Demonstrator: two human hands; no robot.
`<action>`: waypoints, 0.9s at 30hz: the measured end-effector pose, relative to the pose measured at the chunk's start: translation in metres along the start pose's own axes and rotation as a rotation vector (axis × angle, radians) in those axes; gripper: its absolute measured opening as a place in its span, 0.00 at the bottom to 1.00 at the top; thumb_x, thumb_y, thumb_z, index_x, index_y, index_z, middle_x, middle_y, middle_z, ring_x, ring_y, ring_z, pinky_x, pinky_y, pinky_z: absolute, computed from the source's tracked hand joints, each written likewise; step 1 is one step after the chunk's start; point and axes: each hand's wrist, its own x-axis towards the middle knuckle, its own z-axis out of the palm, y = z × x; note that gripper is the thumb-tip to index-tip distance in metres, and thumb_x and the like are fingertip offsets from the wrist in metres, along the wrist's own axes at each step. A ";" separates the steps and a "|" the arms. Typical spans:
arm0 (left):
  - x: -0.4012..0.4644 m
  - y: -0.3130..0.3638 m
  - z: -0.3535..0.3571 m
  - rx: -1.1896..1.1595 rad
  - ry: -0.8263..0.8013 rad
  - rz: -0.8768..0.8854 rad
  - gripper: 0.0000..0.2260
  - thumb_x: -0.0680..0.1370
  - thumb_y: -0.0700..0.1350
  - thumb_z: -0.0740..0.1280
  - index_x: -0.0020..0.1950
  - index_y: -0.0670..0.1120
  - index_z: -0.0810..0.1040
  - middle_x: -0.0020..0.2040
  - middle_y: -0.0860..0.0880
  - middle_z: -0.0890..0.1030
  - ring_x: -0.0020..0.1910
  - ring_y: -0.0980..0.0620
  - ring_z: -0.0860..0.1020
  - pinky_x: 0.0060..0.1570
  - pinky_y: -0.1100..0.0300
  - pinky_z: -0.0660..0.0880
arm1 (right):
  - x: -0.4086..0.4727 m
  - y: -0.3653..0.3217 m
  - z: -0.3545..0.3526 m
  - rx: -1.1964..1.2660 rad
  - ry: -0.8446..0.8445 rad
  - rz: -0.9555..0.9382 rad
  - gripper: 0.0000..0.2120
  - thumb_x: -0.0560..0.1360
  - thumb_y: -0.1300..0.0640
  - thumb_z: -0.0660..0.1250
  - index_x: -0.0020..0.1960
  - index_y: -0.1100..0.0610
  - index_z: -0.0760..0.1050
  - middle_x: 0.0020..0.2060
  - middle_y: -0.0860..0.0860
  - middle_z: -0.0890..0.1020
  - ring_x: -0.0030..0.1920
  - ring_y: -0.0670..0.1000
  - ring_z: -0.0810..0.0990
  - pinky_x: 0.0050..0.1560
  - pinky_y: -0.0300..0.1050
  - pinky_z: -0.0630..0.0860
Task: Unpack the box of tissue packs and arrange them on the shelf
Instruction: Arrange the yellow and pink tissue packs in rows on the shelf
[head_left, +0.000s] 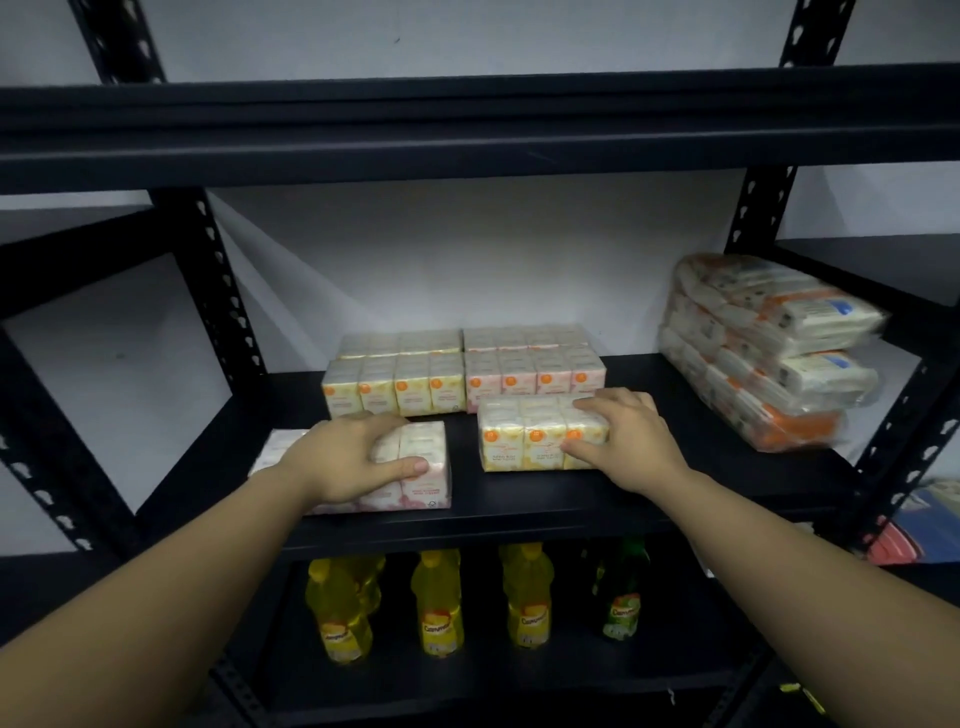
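On the black middle shelf, my left hand grips a pink tissue pack near the front left. My right hand grips a yellow tissue pack right of it. Behind them stand a yellow pack and a pink pack, with more packs behind those against the wall. The box is not in view.
A stack of large wrapped tissue bundles fills the shelf's right end. Yellow bottles and a green bottle stand on the shelf below. An upper shelf hangs overhead. Black slotted uprights frame both sides.
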 end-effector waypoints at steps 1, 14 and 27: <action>-0.002 -0.003 0.000 0.004 -0.003 -0.002 0.44 0.66 0.85 0.52 0.74 0.62 0.69 0.68 0.55 0.79 0.65 0.49 0.77 0.65 0.46 0.74 | 0.003 -0.005 0.003 -0.005 -0.015 -0.005 0.32 0.71 0.37 0.75 0.72 0.45 0.76 0.72 0.47 0.73 0.72 0.52 0.64 0.72 0.57 0.67; -0.024 -0.028 -0.006 -0.047 0.031 -0.001 0.43 0.65 0.85 0.52 0.71 0.62 0.72 0.63 0.58 0.79 0.61 0.53 0.78 0.64 0.47 0.73 | 0.038 -0.075 0.036 0.042 -0.100 -0.035 0.29 0.72 0.46 0.77 0.70 0.52 0.75 0.65 0.50 0.78 0.69 0.52 0.68 0.64 0.48 0.70; -0.032 -0.032 -0.004 -0.011 0.050 0.037 0.45 0.66 0.85 0.50 0.76 0.61 0.69 0.71 0.56 0.76 0.69 0.52 0.74 0.69 0.47 0.68 | 0.059 -0.123 0.068 0.150 -0.147 -0.083 0.32 0.68 0.53 0.78 0.71 0.55 0.75 0.64 0.51 0.74 0.64 0.53 0.74 0.62 0.44 0.71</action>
